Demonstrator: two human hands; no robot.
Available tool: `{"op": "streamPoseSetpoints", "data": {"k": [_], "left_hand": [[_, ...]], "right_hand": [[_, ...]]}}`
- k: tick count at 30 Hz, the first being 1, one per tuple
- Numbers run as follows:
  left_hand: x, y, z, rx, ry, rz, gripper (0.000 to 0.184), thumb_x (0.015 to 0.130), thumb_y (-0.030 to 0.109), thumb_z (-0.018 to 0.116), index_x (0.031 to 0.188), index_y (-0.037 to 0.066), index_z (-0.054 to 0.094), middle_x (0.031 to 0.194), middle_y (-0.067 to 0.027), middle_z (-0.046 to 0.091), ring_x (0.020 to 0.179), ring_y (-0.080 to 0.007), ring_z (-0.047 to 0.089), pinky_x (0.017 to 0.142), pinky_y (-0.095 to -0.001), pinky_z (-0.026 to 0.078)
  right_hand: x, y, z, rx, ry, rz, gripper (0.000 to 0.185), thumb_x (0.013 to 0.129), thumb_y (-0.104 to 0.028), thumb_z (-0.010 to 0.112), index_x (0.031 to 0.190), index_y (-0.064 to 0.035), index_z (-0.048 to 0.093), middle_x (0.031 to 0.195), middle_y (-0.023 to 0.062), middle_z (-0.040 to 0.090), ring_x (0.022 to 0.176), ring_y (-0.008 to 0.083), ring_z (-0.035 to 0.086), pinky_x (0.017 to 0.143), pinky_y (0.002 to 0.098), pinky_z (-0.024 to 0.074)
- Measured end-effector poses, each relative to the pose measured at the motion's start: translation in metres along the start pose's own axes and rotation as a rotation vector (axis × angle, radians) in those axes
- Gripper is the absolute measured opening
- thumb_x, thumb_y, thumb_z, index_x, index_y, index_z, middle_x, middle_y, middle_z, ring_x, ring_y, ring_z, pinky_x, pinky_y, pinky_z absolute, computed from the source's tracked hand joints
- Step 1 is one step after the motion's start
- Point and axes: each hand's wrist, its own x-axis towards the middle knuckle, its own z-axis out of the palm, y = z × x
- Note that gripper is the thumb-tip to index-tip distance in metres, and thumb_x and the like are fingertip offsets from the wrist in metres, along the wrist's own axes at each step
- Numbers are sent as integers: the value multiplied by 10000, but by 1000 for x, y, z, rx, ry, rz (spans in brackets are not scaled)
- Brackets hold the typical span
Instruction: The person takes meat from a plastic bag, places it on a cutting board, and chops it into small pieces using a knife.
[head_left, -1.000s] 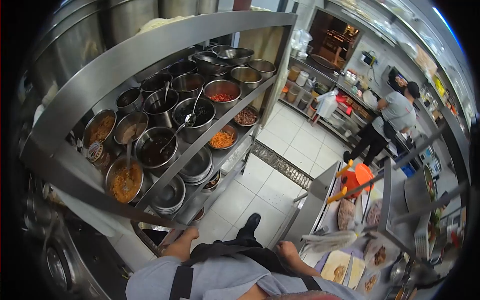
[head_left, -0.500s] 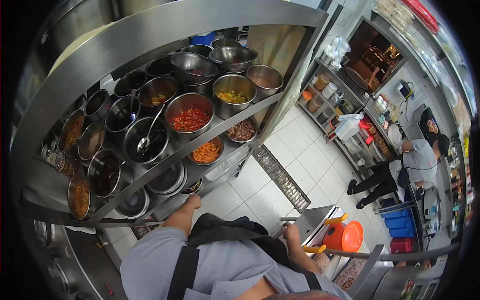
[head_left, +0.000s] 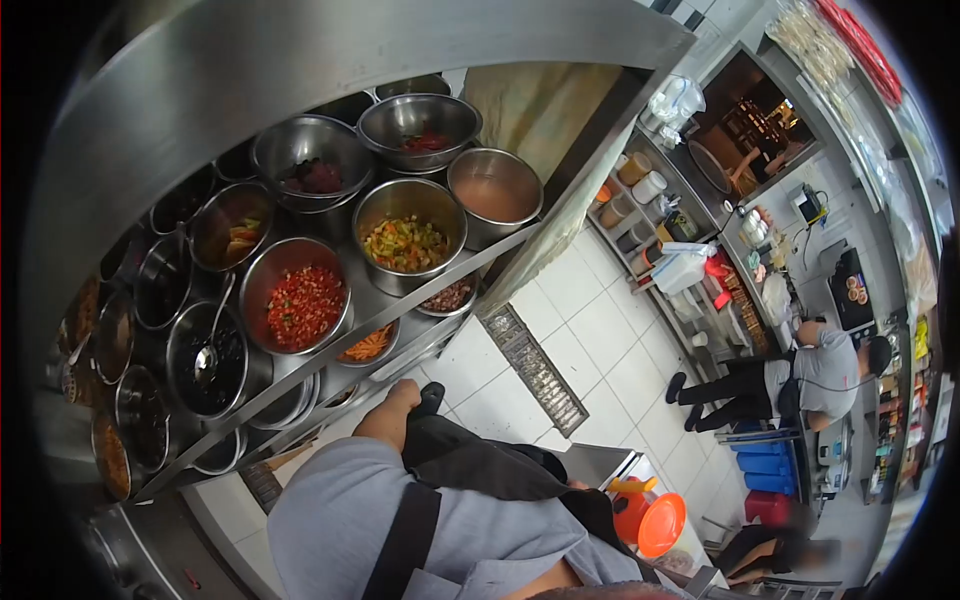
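Observation:
My left hand (head_left: pixel 402 394) hangs at the end of my bent arm, in front of the lower shelf with the bowl of orange shredded vegetable (head_left: pixel 368 342). It looks rounded, but its fingers are turned away, and nothing shows in it. Of my right hand (head_left: pixel 578 485) only a sliver appears past the dark apron (head_left: pixel 485 455); its fingers are hidden. Close to it are a steel-topped unit (head_left: pixel 597 462), a yellow handle (head_left: pixel 633 486) and an orange container (head_left: pixel 661 525).
A steel rack at left holds several bowls, among them chopped red chillies (head_left: pixel 300 308), diced vegetables (head_left: pixel 405 243) and dark liquid with a ladle (head_left: pixel 207 358). A floor drain grate (head_left: pixel 535 370) crosses the white tiles. At right a co-worker (head_left: pixel 815 375) leans over a counter; another person (head_left: pixel 770 550) is at bottom right.
My view has shifted, so the bowls appear closer and further left. My right hand has slipped mostly behind the apron. A second person now shows at bottom right.

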Motion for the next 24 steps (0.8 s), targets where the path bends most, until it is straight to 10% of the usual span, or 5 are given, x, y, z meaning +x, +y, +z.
{"op": "streamPoseSetpoints", "data": {"k": [8, 13, 18, 24], "left_hand": [[17, 46, -16, 16, -18, 64, 307, 844, 141, 620, 1113, 14, 697, 1208, -206, 647, 1141, -355, 619, 959, -428, 516], [-8, 19, 5, -35, 18, 26, 287, 821, 128, 643, 1079, 17, 705, 1180, -216, 657, 1127, -342, 631, 947, -412, 528], [-5, 2, 18, -268, 95, -243, 270, 793, 73, 675, 1053, 7, 703, 1150, -210, 670, 1108, -359, 641, 939, -417, 536], [31, 52, 3, -193, 166, -74, 274, 793, 80, 674, 1050, -11, 698, 1145, -233, 664, 1061, -375, 655, 897, -420, 551]], "right_hand": [[16, 18, -51, -132, 5, 105, 276, 865, -262, 622, 1017, -58, 729, 944, 227, 701, 915, 388, 681, 838, 450, 540], [46, 6, -60, 14, 211, -46, 253, 905, -236, 623, 1014, -27, 715, 753, 190, 705, 552, 242, 690, 612, 359, 565], [23, -49, -59, 124, 113, 7, 304, 883, -246, 632, 1068, -12, 689, 817, 210, 706, 755, 345, 709, 714, 416, 557], [-5, -9, -32, -16, 20, -262, 281, 904, -235, 613, 1065, -19, 691, 917, 237, 696, 910, 409, 672, 819, 450, 534]]}}
